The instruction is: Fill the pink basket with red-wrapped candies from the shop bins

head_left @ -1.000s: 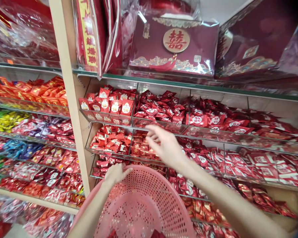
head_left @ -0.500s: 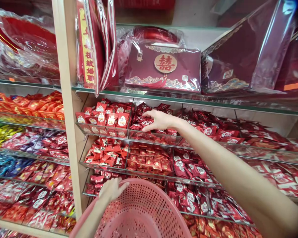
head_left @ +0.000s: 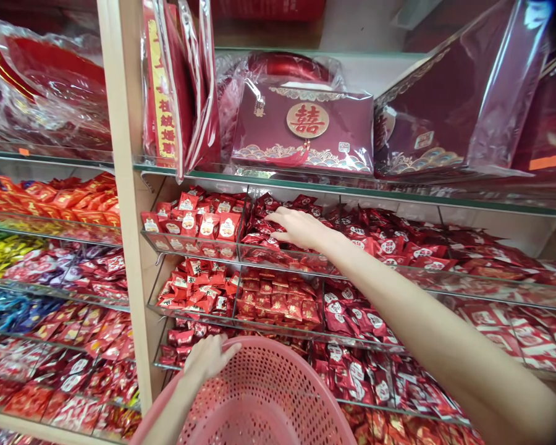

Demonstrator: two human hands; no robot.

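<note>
My left hand (head_left: 208, 357) grips the rim of a pink perforated plastic basket (head_left: 259, 395), its thumb over the edge. No packets show in the visible part of the basket. Up on the top candy shelf, my right hand (head_left: 299, 227) reaches into a compartment of dark red packets (head_left: 264, 207). Its thumb and fingers are apart, the fingertips at the packets, and nothing shows in its grasp. Left of that compartment are brighter red packets with white labels (head_left: 208, 225).
Purple gift boxes in clear wrap (head_left: 269, 130) stand on the glass shelf (head_left: 259, 179) just above my right hand. A wooden upright (head_left: 127, 185) divides the racks. Orange packets (head_left: 74, 198) and other coloured packets fill the left rack.
My right hand has dipped slightly, with its fingers a little lower and its wrist lower. My left hand and the basket are nearly where they were.
</note>
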